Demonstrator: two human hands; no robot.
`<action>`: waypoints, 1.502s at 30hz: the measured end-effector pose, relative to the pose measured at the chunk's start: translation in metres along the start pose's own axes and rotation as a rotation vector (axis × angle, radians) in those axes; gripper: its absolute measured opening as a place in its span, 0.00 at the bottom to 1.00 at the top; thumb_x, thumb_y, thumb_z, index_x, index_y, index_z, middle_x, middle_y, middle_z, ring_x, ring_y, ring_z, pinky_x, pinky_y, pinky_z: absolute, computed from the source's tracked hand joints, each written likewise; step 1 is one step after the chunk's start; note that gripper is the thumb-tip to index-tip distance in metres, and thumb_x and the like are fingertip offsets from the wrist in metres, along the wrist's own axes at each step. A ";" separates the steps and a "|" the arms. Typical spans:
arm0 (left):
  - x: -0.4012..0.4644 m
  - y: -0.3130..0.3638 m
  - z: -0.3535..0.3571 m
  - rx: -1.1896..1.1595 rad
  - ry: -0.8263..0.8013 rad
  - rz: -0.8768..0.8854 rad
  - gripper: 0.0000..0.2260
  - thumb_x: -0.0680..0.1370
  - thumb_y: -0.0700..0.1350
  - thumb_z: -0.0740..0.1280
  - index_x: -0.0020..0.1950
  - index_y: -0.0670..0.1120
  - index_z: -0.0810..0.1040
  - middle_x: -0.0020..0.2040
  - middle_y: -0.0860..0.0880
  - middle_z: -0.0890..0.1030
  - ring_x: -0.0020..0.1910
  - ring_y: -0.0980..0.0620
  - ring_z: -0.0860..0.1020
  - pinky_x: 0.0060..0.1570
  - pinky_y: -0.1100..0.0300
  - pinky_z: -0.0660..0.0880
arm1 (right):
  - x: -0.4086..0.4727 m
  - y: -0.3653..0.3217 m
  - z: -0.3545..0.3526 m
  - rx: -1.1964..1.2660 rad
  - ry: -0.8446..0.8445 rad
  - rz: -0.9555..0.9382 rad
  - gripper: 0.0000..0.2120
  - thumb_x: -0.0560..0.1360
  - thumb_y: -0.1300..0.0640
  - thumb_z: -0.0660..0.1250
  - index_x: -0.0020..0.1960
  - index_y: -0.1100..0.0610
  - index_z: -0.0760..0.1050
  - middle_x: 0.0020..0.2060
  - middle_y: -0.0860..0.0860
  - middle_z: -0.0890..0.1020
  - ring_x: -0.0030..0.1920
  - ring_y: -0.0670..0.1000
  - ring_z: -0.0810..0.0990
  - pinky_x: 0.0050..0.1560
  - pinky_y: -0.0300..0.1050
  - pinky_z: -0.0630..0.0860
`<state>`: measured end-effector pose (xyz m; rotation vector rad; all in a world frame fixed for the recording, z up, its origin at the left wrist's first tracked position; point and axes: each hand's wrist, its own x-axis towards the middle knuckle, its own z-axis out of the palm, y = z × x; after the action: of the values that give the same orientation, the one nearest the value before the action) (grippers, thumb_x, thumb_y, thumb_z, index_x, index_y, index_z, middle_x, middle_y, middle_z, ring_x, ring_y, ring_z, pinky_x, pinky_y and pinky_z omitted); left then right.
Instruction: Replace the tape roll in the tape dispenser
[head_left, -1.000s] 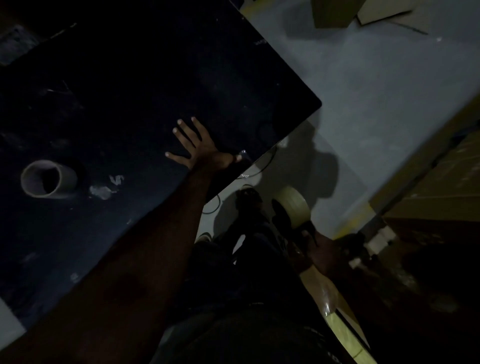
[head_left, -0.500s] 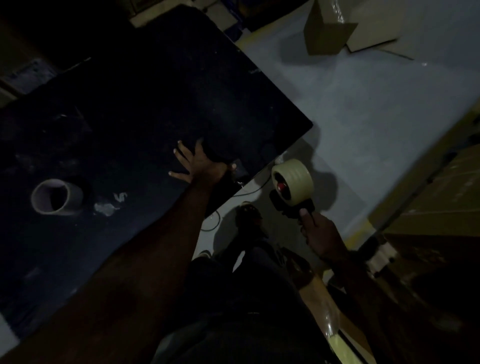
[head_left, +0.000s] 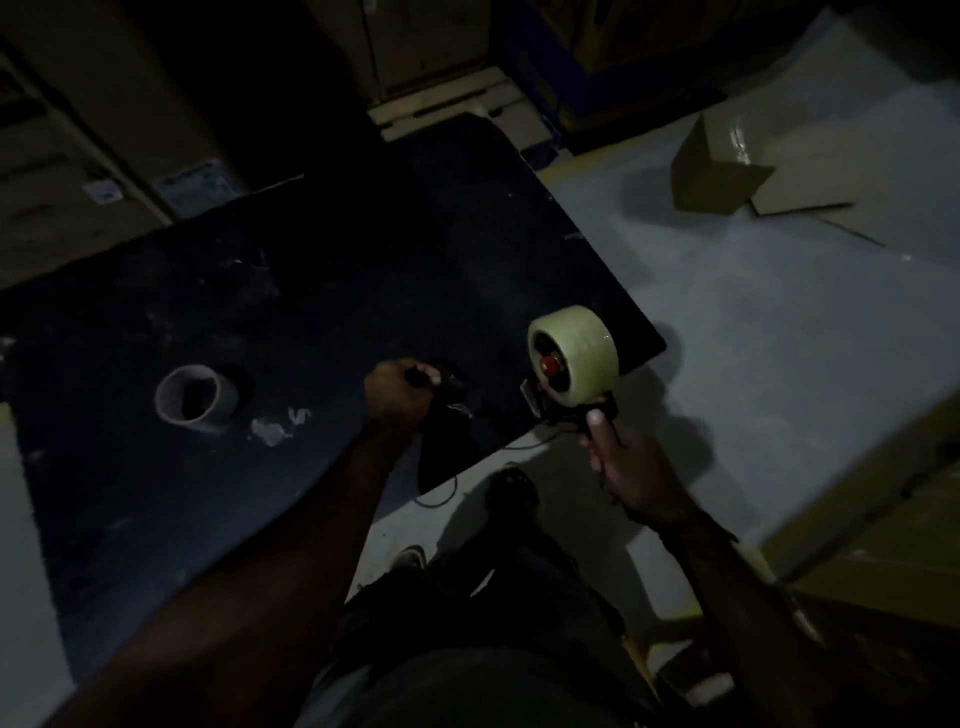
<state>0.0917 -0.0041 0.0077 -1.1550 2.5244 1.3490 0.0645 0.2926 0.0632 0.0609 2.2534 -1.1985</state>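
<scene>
My right hand (head_left: 631, 467) grips the handle of a black tape dispenser (head_left: 571, 410) and holds it up over the table's near right edge. A full pale tape roll (head_left: 582, 353) sits on its red hub. An empty cardboard tape core (head_left: 195, 397) lies on the black table (head_left: 322, 291) at the left. My left hand (head_left: 397, 392) rests on the table near its front edge, fingers curled around a small dark object that I cannot make out in the dim light.
Crumpled tape scraps (head_left: 275, 426) lie beside the core. A cardboard box (head_left: 722, 166) and flat cardboard rest on the grey floor at the far right. Stacked boxes stand behind the table and at the right. My legs and shoes show below.
My right hand has lifted the dispenser with the roll from below up to table height. My left hand went from flat with spread fingers to curled on the table.
</scene>
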 end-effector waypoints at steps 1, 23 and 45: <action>-0.001 -0.002 -0.009 0.001 0.025 -0.004 0.07 0.74 0.47 0.76 0.47 0.45 0.89 0.49 0.43 0.88 0.53 0.45 0.86 0.59 0.54 0.81 | 0.006 -0.010 0.001 0.013 -0.034 -0.023 0.26 0.86 0.42 0.54 0.36 0.51 0.77 0.24 0.44 0.75 0.24 0.44 0.70 0.29 0.41 0.67; 0.011 -0.109 -0.073 0.228 0.237 -0.224 0.24 0.76 0.56 0.59 0.57 0.41 0.85 0.55 0.38 0.85 0.55 0.36 0.83 0.62 0.44 0.76 | 0.147 -0.113 0.068 -0.177 -0.196 -0.058 0.28 0.79 0.37 0.64 0.40 0.62 0.82 0.34 0.60 0.87 0.27 0.55 0.79 0.31 0.49 0.76; -0.019 -0.035 -0.121 0.272 0.251 -0.072 0.18 0.76 0.56 0.59 0.53 0.49 0.84 0.50 0.44 0.87 0.49 0.40 0.85 0.47 0.46 0.82 | 0.210 -0.114 0.125 -0.452 -0.276 -0.075 0.26 0.83 0.42 0.60 0.52 0.65 0.82 0.45 0.59 0.87 0.47 0.61 0.84 0.45 0.47 0.74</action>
<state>0.1617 -0.0937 0.0649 -1.4133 2.6920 0.8559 -0.0852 0.0817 -0.0127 -0.3446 2.2345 -0.6590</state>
